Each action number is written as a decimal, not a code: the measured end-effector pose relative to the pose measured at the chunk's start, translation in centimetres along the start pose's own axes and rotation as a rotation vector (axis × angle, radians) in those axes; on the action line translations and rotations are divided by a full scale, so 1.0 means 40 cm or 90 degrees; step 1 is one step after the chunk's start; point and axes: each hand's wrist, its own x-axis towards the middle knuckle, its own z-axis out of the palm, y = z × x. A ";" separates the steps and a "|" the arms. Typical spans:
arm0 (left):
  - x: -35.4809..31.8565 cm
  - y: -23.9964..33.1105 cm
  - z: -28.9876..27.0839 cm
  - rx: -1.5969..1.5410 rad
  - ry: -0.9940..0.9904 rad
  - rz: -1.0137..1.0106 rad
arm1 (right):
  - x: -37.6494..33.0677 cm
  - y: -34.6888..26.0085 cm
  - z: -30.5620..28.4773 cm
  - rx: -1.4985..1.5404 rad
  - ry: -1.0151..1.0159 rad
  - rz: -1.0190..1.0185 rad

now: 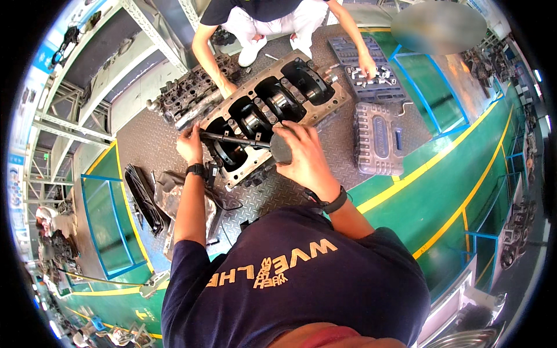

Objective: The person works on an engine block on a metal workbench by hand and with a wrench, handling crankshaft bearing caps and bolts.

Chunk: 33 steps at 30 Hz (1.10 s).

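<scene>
An engine block (246, 165) lies on the metal plate floor with its crankshaft (253, 123) exposed. Across its near side runs a dark bar (232, 139), possibly a wrench handle, and a round dark grey piece (281, 149) sits at its right end. My left hand (190, 145) is closed round the bar's left end. Fingers and thumb of my right hand (304, 152) wrap the round grey piece. Whether the bar and the round piece are joined cannot be made out.
A cylinder head (194, 93) lies left of the block. Opposite me, a co-worker (267, 26) has one hand by the block and another over an open socket set (377, 84). The grey case lid (378, 139) lies nearer, and a black tray (144, 200) stands left.
</scene>
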 end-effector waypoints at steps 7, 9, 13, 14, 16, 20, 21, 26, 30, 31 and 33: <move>0.026 -0.076 -0.008 -0.010 -0.057 0.147 | 0.001 0.004 0.002 -0.010 0.001 -0.002; 0.024 -0.072 -0.011 0.100 -0.029 0.236 | -0.001 0.004 -0.001 -0.009 0.005 0.001; 0.043 -0.057 -0.018 0.284 -0.061 0.404 | 0.005 -0.003 -0.012 0.000 -0.013 -0.003; 0.049 -0.051 -0.023 0.339 -0.084 0.438 | 0.005 -0.002 -0.011 -0.002 -0.016 -0.001; 0.066 -0.020 -0.049 0.422 -0.128 0.506 | 0.008 0.001 -0.014 -0.009 -0.022 0.001; 0.109 0.019 -0.083 0.479 -0.244 0.596 | 0.005 0.000 -0.015 0.000 -0.017 -0.010; 0.127 0.010 -0.087 0.483 -0.237 0.589 | 0.009 0.000 -0.011 -0.003 -0.014 -0.013; 0.132 -0.006 -0.040 0.460 -0.229 0.506 | 0.018 -0.003 -0.011 0.013 -0.009 -0.008; 0.114 0.012 -0.057 0.470 -0.192 0.450 | 0.013 -0.005 -0.008 -0.015 -0.001 -0.019; 0.114 -0.016 -0.081 0.470 -0.176 0.477 | 0.015 -0.016 -0.002 -0.001 -0.013 -0.026; 0.115 -0.010 -0.079 0.473 -0.238 0.507 | 0.021 -0.006 0.000 -0.021 0.005 -0.053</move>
